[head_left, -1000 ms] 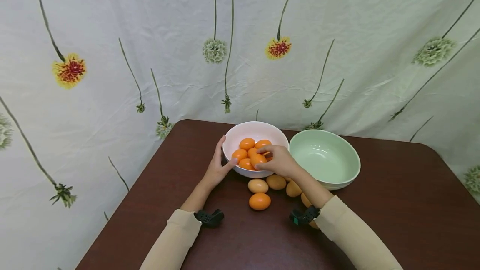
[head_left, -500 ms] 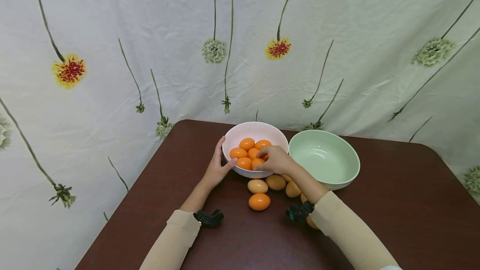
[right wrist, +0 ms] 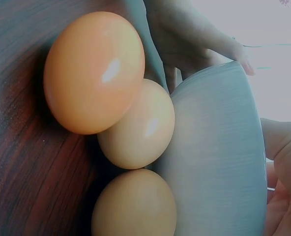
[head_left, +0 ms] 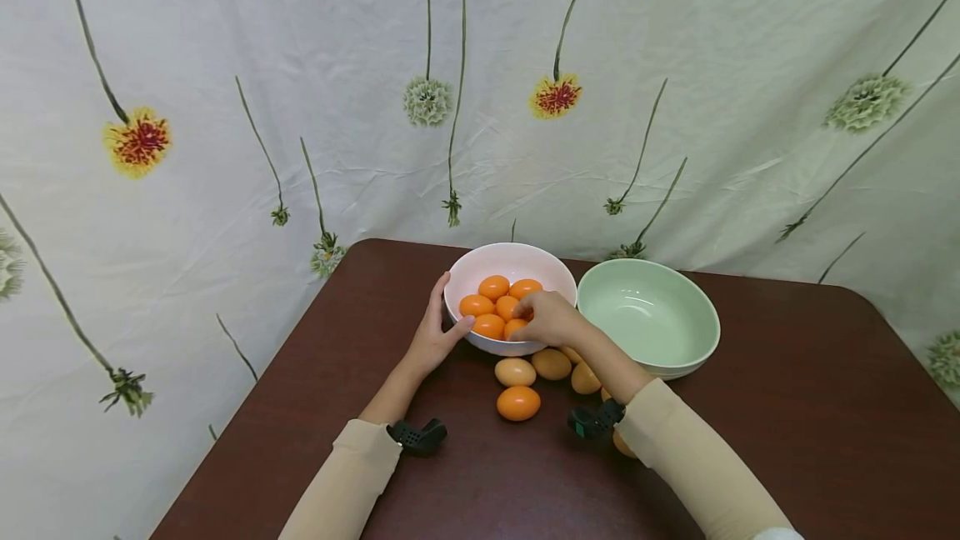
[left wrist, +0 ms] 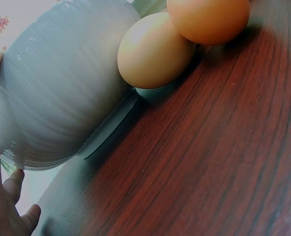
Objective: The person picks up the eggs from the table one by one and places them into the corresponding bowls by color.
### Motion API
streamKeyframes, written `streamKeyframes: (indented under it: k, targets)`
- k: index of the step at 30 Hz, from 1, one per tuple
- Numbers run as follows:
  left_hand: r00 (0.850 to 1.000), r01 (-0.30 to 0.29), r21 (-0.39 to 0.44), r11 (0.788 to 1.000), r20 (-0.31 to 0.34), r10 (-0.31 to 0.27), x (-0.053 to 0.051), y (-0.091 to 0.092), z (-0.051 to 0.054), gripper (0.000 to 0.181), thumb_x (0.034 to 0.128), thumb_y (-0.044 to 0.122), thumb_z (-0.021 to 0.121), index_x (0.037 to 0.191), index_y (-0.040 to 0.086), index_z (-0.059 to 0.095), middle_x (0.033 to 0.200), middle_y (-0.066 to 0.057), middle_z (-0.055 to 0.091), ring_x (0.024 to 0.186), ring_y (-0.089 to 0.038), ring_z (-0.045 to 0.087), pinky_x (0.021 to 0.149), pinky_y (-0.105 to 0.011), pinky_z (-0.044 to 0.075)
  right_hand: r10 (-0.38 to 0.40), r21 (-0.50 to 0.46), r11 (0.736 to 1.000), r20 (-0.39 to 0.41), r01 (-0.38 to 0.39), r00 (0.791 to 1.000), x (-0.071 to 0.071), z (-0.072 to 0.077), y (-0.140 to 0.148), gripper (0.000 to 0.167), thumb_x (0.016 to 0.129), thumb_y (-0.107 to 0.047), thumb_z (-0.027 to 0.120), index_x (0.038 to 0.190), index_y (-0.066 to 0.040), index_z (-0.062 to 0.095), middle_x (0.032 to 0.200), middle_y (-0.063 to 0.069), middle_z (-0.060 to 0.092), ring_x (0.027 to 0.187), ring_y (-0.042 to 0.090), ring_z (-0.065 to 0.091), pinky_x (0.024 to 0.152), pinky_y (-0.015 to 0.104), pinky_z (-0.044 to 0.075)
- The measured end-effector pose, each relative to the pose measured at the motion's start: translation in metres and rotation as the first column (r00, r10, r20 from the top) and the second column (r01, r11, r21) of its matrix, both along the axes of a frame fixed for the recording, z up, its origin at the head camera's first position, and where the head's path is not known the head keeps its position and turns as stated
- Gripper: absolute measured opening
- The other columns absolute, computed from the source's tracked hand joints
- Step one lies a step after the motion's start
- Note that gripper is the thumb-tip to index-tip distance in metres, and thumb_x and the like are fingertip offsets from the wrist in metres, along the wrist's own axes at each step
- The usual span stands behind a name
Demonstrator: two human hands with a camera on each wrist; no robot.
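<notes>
A pink-white bowl (head_left: 551, 269) with several orange eggs (head_left: 489, 327) in it stands at the table's far side. My left hand (head_left: 431, 342) grips its left side, thumb over the near rim and fingers along the outside wall. Inside the bowl, at the right front, my right hand (head_left: 553, 320) has its thumb and fingers around an orange egg (head_left: 514, 329), which they partly hide. On the table before the bowl lie a tan egg (head_left: 515, 372) and an orange egg (head_left: 519, 403). The left wrist view shows the bowl's ribbed outer wall (left wrist: 62, 88).
A green bowl (head_left: 648, 315) stands just right of the pink one, with no eggs visible in it. Several brown eggs (head_left: 551, 364) lie under and beside my right forearm, some partly hidden. Behind the dark table (head_left: 810, 407) hangs a flowered cloth (head_left: 360, 40).
My right hand has lowered the orange egg among the others in the bowl, and its wrist has shifted slightly left. Nearby eggs have moved a little left. My left hand stays put.
</notes>
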State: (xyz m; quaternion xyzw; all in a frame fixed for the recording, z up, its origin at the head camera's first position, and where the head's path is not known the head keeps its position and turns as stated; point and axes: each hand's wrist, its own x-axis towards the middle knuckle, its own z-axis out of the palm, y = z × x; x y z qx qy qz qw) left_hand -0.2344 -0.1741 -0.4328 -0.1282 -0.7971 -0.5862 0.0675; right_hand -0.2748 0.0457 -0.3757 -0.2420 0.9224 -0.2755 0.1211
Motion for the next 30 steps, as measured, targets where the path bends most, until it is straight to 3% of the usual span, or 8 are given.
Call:
streamKeyframes:
  k: [10, 20, 30]
  targets:
    - [1.0, 0.002, 0.007, 1.0, -0.004, -0.002, 0.001, 0.0, 0.0, 0.083, 0.0931, 0.014, 0.06, 0.155, 0.002, 0.007, 0.16, -0.02, 0.009, 0.146, -0.034, 0.014, 0.117, -0.048, 0.012, -0.002, 0.038, 0.999, -0.002, 0.002, 1.0, 0.002, 0.003, -0.001, 0.034, 0.081, -0.02, 0.08, 0.108, -0.002, 0.071, 0.101, 0.007, 0.069, 0.092, 0.021, 0.058, 0.085, 0.033, 0.052]
    - [1.0, -0.007, 0.003, 1.0, 0.003, 0.007, 0.002, 0.001, 0.001, 0.083, 0.0934, 0.014, 0.06, 0.155, 0.002, 0.007, 0.16, -0.019, 0.009, 0.146, -0.034, 0.014, 0.117, -0.049, 0.012, -0.01, 0.001, 1.0, -0.02, 0.01, 1.0, 0.007, 0.003, 0.0, 0.031, 0.082, -0.018, 0.079, 0.107, -0.002, 0.071, 0.098, 0.006, 0.068, 0.088, 0.02, 0.057, 0.079, 0.032, 0.051]
    - [1.0, -0.001, 0.016, 1.0, -0.016, 0.001, 0.001, 0.001, 0.0, 0.083, 0.0927, 0.013, 0.06, 0.155, 0.001, 0.007, 0.16, -0.021, 0.01, 0.146, -0.035, 0.014, 0.117, -0.049, 0.012, -0.06, -0.109, 0.993, -0.054, 0.054, 0.997, 0.014, -0.003, 0.003, 0.03, 0.083, -0.013, 0.076, 0.111, -0.002, 0.071, 0.107, 0.008, 0.069, 0.102, 0.025, 0.059, 0.092, 0.039, 0.049]
